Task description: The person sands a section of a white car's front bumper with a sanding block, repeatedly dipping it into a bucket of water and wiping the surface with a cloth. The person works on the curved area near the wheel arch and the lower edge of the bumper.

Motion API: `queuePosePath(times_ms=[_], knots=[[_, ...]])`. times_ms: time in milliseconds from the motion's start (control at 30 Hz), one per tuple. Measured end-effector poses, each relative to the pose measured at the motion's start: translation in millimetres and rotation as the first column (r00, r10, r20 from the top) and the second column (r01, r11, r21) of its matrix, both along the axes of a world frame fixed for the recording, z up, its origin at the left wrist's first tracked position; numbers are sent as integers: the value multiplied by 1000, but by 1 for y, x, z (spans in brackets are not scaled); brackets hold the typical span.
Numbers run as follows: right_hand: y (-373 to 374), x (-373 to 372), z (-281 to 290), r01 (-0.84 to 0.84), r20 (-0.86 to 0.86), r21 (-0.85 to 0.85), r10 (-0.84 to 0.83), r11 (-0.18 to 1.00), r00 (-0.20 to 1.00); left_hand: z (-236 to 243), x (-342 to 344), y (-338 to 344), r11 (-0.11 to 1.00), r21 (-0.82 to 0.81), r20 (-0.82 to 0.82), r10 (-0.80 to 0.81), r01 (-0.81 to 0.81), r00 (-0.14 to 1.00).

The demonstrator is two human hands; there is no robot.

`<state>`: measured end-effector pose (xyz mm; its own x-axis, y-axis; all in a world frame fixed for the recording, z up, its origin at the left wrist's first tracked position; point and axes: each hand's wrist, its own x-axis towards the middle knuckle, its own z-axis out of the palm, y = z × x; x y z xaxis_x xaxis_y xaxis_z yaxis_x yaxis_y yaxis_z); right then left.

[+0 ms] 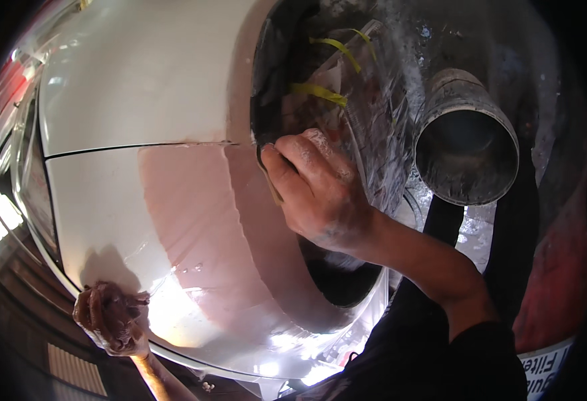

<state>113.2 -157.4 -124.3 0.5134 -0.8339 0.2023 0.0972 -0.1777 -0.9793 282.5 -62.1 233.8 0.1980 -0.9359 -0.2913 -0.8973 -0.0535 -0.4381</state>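
A white car body panel (133,73) fills the left and middle, with a dull pinkish-beige patch (186,214) running to the rim of a dark wheel arch. At that rim my right hand (323,190) is closed, its knuckles dusted white. Between its fingers and the arch edge shows a thin tan sheet (271,182), which looks like folded sandpaper. Lower left, my left hand (109,319) is at the panel's outer side, fingers curled. Something brown, wet-looking and crumpled covers or fills it; which one, I cannot tell.
Clear plastic sheeting (380,127) with yellow tape strips (320,93) hangs in the wheel arch. A grey round container or tube (467,157) stands right of it, mouth showing. My dark-clothed legs (407,321) are below. Something red (554,287) lies at the right.
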Motion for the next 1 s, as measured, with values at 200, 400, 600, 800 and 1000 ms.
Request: queuePosePath(times_ms=[200,400,600,800,1000], knots=[[6,13,-4,137,67,-40,-134,990,989,7,8,4,990,58,59,-132,129,989],[11,10,-1,152,-9,-85,-153,985,988,11,4,1,989,90,46,-119,115,992],[6,6,-8,80,-39,-95,-84,992,996,-7,-1,-5,1000,-16,-29,19,-20,999],[6,18,6,149,65,-21,-147,989,987,0,1,-2,999,4,90,-54,54,995],[8,8,2,99,-25,-57,-101,993,995,7,2,-5,995,55,14,-85,84,996]])
